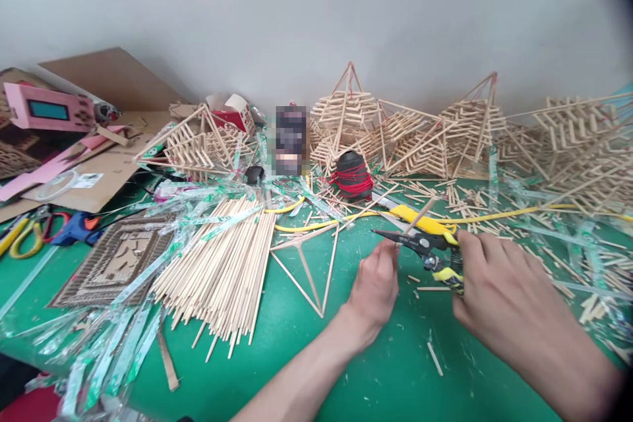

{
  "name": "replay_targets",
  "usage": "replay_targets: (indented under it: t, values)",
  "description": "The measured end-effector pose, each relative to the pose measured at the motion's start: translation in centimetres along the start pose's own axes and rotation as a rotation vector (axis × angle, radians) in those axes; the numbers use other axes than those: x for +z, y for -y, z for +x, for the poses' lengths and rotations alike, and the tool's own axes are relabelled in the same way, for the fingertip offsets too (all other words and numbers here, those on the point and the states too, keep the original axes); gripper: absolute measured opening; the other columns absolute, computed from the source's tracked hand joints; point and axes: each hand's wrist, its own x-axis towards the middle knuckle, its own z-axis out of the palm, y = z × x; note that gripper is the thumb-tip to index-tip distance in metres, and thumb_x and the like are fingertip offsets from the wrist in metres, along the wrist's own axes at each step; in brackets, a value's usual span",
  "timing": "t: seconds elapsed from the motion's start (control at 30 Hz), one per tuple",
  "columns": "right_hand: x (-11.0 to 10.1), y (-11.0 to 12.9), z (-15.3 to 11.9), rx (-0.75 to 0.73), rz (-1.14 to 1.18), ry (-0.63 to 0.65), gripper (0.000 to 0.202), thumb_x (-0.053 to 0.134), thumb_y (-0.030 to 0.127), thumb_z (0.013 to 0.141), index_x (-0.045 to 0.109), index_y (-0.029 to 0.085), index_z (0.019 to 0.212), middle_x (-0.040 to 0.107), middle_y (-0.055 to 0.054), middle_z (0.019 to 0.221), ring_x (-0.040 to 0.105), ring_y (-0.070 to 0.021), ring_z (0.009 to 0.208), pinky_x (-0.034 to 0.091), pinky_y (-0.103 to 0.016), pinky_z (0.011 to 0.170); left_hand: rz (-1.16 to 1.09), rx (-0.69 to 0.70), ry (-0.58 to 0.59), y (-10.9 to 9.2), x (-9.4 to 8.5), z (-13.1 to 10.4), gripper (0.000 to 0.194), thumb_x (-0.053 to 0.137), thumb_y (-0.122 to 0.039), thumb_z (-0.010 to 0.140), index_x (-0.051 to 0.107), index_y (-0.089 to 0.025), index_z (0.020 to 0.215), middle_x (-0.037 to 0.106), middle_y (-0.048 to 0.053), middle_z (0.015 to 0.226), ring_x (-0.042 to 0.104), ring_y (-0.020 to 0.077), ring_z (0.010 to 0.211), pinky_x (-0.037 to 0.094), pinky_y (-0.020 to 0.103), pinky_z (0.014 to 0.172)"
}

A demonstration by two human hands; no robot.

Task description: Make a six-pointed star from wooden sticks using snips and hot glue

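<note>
My left hand is closed around the lower end of a thin wooden stick, which slants up to the right. My right hand grips long-nosed pliers with black jaws and yellow-and-black handles. Those jaws lie across the stick just above my left fingers; whether they are fully closed on it I cannot tell. To the left, a triangular stick frame lies on the green table. Farther left is a large bundle of wooden sticks.
A spool of red thread stands behind my hands, near a yellow cable and a yellow-handled tool. Stick pyramids line the wall. Cut stick pieces scatter right; plastic wrapping, cardboard and hand tools lie left.
</note>
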Motion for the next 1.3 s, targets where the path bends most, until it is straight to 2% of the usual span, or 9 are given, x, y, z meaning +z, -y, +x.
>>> replay_targets:
  t: [0.3,0.5,0.57,0.67,0.8,0.9,1.0,1.13,1.3]
  values:
    - [1.2,0.4,-0.3,0.031,0.092,-0.094,0.049,0.054,0.010,0.066,0.054,0.006,0.115,0.059,-0.019,0.094,0.058,-0.0340,0.083,0.053,-0.045,0.078,-0.067,0.063,-0.075,-0.1,-0.4,0.3,0.020,0.042,-0.010,0.101,0.059,-0.017,0.109,0.076,0.008,0.094,0.076,0.0190,0.086,0.063,0.029,0.079]
    - [1.4,0.3,-0.3,0.046,0.219,-0.125,0.056,0.052,0.010,0.063,0.055,0.006,0.119,0.062,-0.021,0.099,0.062,-0.0363,0.088,0.054,-0.048,0.081,-0.026,0.095,-0.108,-0.8,-0.7,0.3,0.020,0.038,-0.009,0.101,0.055,-0.018,0.107,0.074,0.006,0.084,0.073,0.0189,0.072,0.061,0.029,0.065]
    - [1.5,0.3,-0.5,0.075,0.353,-0.157,0.056,0.051,0.011,0.066,0.054,0.009,0.122,0.064,-0.020,0.104,0.065,-0.0348,0.093,0.055,-0.045,0.082,-0.014,0.124,-0.118,-1.6,-1.7,0.4,0.022,0.036,-0.011,0.103,0.054,-0.017,0.114,0.073,0.006,0.085,0.072,0.0183,0.071,0.060,0.028,0.064]
    - [1.1,0.4,-0.5,0.127,0.626,-0.152,0.049,0.048,0.015,0.075,0.056,0.017,0.123,0.069,-0.013,0.105,0.070,-0.0281,0.091,0.055,-0.036,0.076,0.081,0.236,-0.112,-3.5,-4.6,0.7,0.037,0.028,-0.008,0.104,0.048,-0.014,0.135,0.072,0.007,0.093,0.073,0.0170,0.078,0.059,0.026,0.067]
    - [0.6,1.2,0.6,0.159,0.964,0.034,0.040,0.049,0.020,0.081,0.065,0.022,0.117,0.075,-0.006,0.096,0.070,-0.0218,0.077,0.053,-0.031,0.067,0.397,0.244,0.006,-5.7,-8.8,1.7,0.043,0.032,-0.007,0.103,0.049,-0.015,0.142,0.071,0.005,0.091,0.073,0.0190,0.073,0.056,0.027,0.058]
    - [0.8,1.9,1.7,0.197,1.140,0.119,0.031,0.051,0.027,0.082,0.070,0.021,0.106,0.075,-0.005,0.089,0.068,-0.0212,0.072,0.053,-0.031,0.067,0.591,0.163,0.173,-6.4,-10.5,2.7,0.044,0.039,-0.008,0.102,0.052,-0.018,0.143,0.073,0.005,0.094,0.075,0.0214,0.072,0.057,0.029,0.056]
    - [1.2,2.1,2.6,0.212,1.218,0.166,0.026,0.054,0.039,0.086,0.071,0.020,0.092,0.074,-0.004,0.082,0.067,-0.0227,0.071,0.053,-0.032,0.066,0.680,0.091,0.289,-6.8,-11.2,3.8,0.041,0.044,-0.013,0.104,0.053,-0.021,0.143,0.075,0.006,0.100,0.077,0.0227,0.077,0.059,0.030,0.060]
    - [1.2,1.8,2.9,0.246,1.240,0.225,0.039,0.058,0.055,0.085,0.070,0.020,0.076,0.074,-0.005,0.075,0.069,-0.0273,0.073,0.055,-0.035,0.068,0.741,0.036,0.389,-7.8,-11.9,5.1,0.042,0.046,-0.010,0.102,0.054,-0.020,0.142,0.076,0.007,0.107,0.078,0.0243,0.086,0.061,0.031,0.067]
    - [0.4,2.2,2.3,0.396,1.172,0.168,0.047,0.062,0.062,0.084,0.078,0.019,0.097,0.081,-0.008,0.095,0.074,-0.0343,0.091,0.057,-0.041,0.081,0.778,0.026,0.430,-8.7,-12.3,5.9,0.043,0.044,-0.011,0.103,0.053,-0.018,0.144,0.076,0.008,0.105,0.079,0.0262,0.087,0.062,0.033,0.067]
